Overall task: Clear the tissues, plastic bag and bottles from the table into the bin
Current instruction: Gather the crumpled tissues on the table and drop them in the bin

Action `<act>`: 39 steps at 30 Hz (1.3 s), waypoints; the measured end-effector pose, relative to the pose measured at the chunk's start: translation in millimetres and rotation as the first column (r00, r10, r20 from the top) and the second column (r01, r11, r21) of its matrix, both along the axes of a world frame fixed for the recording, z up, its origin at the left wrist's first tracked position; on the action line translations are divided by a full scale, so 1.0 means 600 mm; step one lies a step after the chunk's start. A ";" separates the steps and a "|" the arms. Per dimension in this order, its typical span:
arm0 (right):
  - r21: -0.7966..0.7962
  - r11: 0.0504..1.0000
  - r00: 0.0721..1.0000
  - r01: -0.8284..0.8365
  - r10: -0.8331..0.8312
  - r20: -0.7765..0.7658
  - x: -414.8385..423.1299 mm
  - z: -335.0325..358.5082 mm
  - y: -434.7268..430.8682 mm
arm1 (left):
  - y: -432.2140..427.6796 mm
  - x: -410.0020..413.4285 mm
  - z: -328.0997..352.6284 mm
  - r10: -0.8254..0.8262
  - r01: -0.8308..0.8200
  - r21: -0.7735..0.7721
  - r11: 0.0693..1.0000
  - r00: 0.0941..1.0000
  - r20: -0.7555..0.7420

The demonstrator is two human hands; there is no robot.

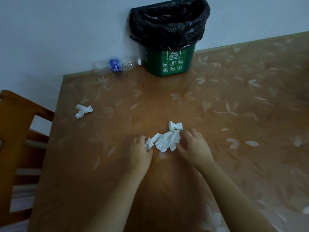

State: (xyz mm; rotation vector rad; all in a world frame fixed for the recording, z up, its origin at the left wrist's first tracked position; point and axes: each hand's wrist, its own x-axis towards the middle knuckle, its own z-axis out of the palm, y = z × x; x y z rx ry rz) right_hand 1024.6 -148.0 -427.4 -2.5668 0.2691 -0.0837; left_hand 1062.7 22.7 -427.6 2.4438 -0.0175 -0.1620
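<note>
btwn both hands (167,151): crumpled tissues (168,141)

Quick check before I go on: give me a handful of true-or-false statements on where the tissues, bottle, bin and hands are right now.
1. The bottle stands upright. False: it lies on its side at the table's far edge, left of the bin.
2. The bin has a black liner. True.
3. One crumpled tissue lies apart, toward the table's left side. True.
4. Both hands are empty and far from any tissue. False: the left hand and right hand are at the tissue pile.
</note>
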 end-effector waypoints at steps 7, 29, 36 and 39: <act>0.011 0.999 0.999 -0.046 0.046 0.021 0.016 -0.007 0.035 | 0.047 -0.008 0.016 0.030 -0.029 -0.020 0.999 0.998 0.060; 0.201 0.978 0.978 0.053 -0.091 0.188 -0.103 0.101 0.141 | 0.135 -0.124 0.106 -0.046 0.063 -0.077 0.995 0.979 0.200; 0.196 0.981 0.967 -0.011 -0.040 0.251 -0.185 0.168 0.243 | 0.245 -0.213 0.171 -0.033 0.064 -0.102 0.993 0.959 0.280; 0.182 0.982 0.957 -0.047 -0.008 0.290 -0.225 0.194 0.304 | 0.314 -0.265 0.198 -0.002 0.039 -0.114 0.993 0.950 0.312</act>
